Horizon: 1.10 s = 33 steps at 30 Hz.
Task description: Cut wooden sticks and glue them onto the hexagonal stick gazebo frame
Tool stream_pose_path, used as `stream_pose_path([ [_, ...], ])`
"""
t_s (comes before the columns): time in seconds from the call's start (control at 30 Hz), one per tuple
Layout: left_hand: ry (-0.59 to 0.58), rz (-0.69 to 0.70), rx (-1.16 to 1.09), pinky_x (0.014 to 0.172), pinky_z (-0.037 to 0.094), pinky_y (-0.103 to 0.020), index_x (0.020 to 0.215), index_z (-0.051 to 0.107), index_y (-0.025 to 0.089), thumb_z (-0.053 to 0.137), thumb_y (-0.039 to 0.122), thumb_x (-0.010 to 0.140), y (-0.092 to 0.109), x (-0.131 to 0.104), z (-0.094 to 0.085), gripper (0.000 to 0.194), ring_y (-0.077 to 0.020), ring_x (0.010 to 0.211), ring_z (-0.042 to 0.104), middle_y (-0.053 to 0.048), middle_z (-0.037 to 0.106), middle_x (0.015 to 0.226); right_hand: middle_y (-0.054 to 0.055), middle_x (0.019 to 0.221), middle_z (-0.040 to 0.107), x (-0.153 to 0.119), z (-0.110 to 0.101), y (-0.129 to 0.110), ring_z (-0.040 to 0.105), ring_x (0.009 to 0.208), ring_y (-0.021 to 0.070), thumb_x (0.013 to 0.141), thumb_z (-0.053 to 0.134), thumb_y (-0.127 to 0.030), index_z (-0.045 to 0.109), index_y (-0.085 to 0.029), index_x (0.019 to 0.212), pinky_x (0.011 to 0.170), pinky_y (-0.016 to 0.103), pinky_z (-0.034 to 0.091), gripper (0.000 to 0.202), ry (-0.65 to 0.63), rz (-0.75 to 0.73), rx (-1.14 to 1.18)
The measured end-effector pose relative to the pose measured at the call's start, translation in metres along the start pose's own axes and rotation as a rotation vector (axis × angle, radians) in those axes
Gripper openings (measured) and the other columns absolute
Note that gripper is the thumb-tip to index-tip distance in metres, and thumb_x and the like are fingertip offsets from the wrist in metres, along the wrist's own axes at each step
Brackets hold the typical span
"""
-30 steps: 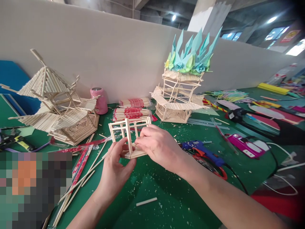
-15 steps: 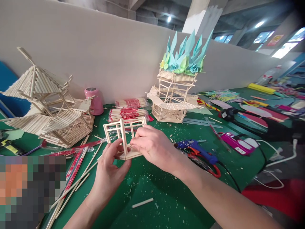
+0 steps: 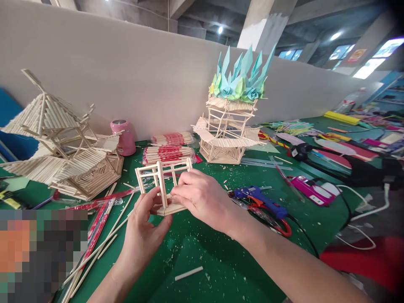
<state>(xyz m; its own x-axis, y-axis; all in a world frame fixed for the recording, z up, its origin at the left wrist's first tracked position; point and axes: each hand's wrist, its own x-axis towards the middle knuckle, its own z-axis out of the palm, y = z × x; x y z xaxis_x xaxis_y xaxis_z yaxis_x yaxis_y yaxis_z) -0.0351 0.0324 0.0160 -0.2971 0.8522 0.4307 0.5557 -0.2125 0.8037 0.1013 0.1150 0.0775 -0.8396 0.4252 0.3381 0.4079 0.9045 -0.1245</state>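
A small frame of pale wooden sticks (image 3: 161, 181) with upright posts and a flat base is held above the green table. My left hand (image 3: 145, 223) grips its base and a front post from the left, thumb below. The fingers of my right hand (image 3: 202, 200) are pinched together at the base's right side, inside the frame; whether a small piece is between them is hidden. A short loose stick (image 3: 188, 273) lies on the table in front. Behind the frame are packs of sticks (image 3: 168, 155) with red wrapping.
A large stick pavilion (image 3: 59, 147) stands at left, beside a pink container (image 3: 123, 136). A stick tower (image 3: 225, 139) with blue-green paper is behind. A blue glue gun (image 3: 260, 200) and a magenta power strip (image 3: 312, 190) lie right. Long sticks (image 3: 94, 252) lie left.
The view has shifted slightly, so the background sits a little lower and further left. Both hands keep nearly the same hold on the frame.
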Motion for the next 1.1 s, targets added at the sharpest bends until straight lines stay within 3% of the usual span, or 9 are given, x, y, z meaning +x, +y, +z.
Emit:
stream_pose_path([
  [0.2, 0.006, 0.013, 0.012, 0.061, 0.054, -0.027, 0.110, 0.050, 0.010, 0.054, 0.020, 0.072, 0.001, 0.000, -0.001, 0.039, -0.0154, 0.067, 0.064, -0.009, 0.068, 0.085, 0.003, 0.071, 0.052, -0.002, -0.005, 0.000, 0.049, 0.074, 0.0161, 0.084, 0.058, -0.017, 0.069, -0.013, 0.076, 0.063, 0.027, 0.040, 0.014, 0.047, 0.018, 0.061],
  [0.33, 0.014, 0.017, 0.023, 0.063, 0.054, -0.029, 0.110, 0.050, 0.009, 0.054, 0.021, 0.073, -0.001, -0.001, -0.001, 0.039, -0.0161, 0.069, 0.065, -0.010, 0.069, 0.083, 0.003, 0.076, 0.055, -0.010, -0.012, 0.012, 0.051, 0.074, 0.0149, 0.082, 0.059, -0.017, 0.069, -0.014, 0.090, 0.066, 0.027, 0.042, 0.013, 0.184, 0.046, 0.229],
  [0.47, 0.016, 0.003, 0.035, 0.065, 0.055, -0.030, 0.111, 0.049, 0.008, 0.055, 0.024, 0.073, -0.004, -0.001, -0.002, 0.042, -0.0172, 0.072, 0.066, -0.013, 0.070, 0.087, 0.002, 0.078, 0.054, -0.028, -0.009, 0.024, 0.049, 0.065, 0.0115, 0.085, 0.055, -0.024, 0.066, -0.016, 0.089, 0.058, 0.026, 0.041, 0.014, 0.411, 0.298, 0.459],
  [0.53, 0.007, -0.010, 0.040, 0.064, 0.055, -0.030, 0.111, 0.049, 0.008, 0.055, 0.025, 0.074, -0.003, -0.001, -0.002, 0.042, -0.0168, 0.070, 0.066, -0.013, 0.070, 0.087, -0.001, 0.074, 0.049, -0.039, 0.000, 0.024, 0.043, 0.060, 0.0105, 0.083, 0.057, -0.030, 0.060, -0.017, 0.087, 0.053, 0.025, 0.039, 0.015, 0.466, 0.449, 0.576],
  [0.63, 0.003, -0.034, 0.042, 0.063, 0.054, -0.030, 0.110, 0.049, 0.008, 0.056, 0.027, 0.073, -0.002, 0.000, -0.004, 0.042, -0.0164, 0.068, 0.065, -0.012, 0.070, 0.086, -0.003, 0.073, 0.042, -0.054, 0.017, 0.020, 0.039, 0.059, 0.0104, 0.076, 0.063, -0.040, 0.054, -0.018, 0.101, 0.051, 0.025, 0.038, 0.034, 0.322, 0.569, 0.806],
  [0.7, 0.003, -0.040, 0.034, 0.064, 0.054, -0.029, 0.111, 0.049, 0.009, 0.056, 0.027, 0.073, -0.003, 0.001, -0.005, 0.043, -0.0163, 0.068, 0.065, -0.011, 0.070, 0.086, -0.002, 0.077, 0.044, -0.058, 0.029, 0.016, 0.041, 0.063, 0.0115, 0.073, 0.066, -0.043, 0.051, -0.018, 0.113, 0.055, 0.026, 0.039, 0.050, 0.215, 0.565, 0.893],
  [0.77, 0.001, -0.040, 0.035, 0.065, 0.054, -0.029, 0.112, 0.049, 0.009, 0.056, 0.026, 0.073, -0.005, 0.001, -0.006, 0.043, -0.0163, 0.070, 0.064, -0.010, 0.070, 0.086, 0.000, 0.079, 0.046, -0.058, 0.037, 0.013, 0.043, 0.066, 0.0126, 0.074, 0.066, -0.043, 0.055, -0.018, 0.112, 0.057, 0.026, 0.039, 0.047, 0.187, 0.531, 0.910],
  [0.93, 0.007, -0.020, 0.165, 0.063, 0.052, -0.030, 0.110, 0.051, 0.012, 0.056, 0.029, 0.074, -0.011, 0.001, -0.013, 0.040, -0.0161, 0.068, 0.061, -0.009, 0.067, 0.089, -0.001, 0.069, 0.044, -0.048, 0.046, 0.012, 0.042, 0.060, 0.0118, 0.080, 0.060, -0.040, 0.067, -0.017, 0.085, 0.051, 0.025, 0.035, 0.024, 0.274, 0.431, 0.838],
  [1.1, -0.015, 0.125, 0.473, 0.077, 0.048, -0.041, 0.118, 0.048, 0.019, 0.057, 0.036, 0.075, 0.012, -0.004, -0.035, 0.046, -0.0261, 0.097, 0.056, -0.011, 0.058, 0.109, -0.002, 0.066, 0.042, -0.047, 0.053, 0.009, 0.040, 0.056, 0.0109, 0.079, 0.063, -0.037, 0.068, -0.015, 0.084, 0.048, 0.024, 0.034, 0.023, 0.396, 0.396, 0.861],
])
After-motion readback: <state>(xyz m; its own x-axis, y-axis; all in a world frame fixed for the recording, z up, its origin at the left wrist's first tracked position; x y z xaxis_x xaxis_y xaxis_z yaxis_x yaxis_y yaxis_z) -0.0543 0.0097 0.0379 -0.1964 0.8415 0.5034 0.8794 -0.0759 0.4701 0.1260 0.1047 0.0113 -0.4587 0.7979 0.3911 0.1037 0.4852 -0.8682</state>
